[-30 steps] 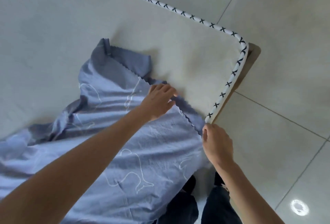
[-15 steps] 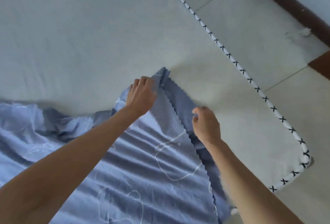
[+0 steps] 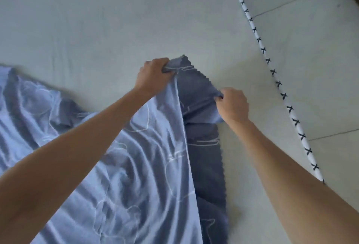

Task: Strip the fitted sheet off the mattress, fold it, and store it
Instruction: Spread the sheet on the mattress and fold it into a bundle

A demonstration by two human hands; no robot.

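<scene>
Bdrm: mattress (image 3: 116, 20), tile flr (image 3: 314, 65)

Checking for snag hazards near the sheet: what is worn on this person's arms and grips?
Nothing visible. Both forearms are bare to the frame edge, no sleeves. The left grip and right grip show no gloves, rings, watch or bracelet.

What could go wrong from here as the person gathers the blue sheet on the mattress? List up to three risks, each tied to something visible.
1. The left hand and right hand grip the sheet close together near one corner. The rest lies rumpled on the mattress, so the fold may come out uneven.
2. The darker zigzag hem is turned over and could stay twisted inside.
</scene>
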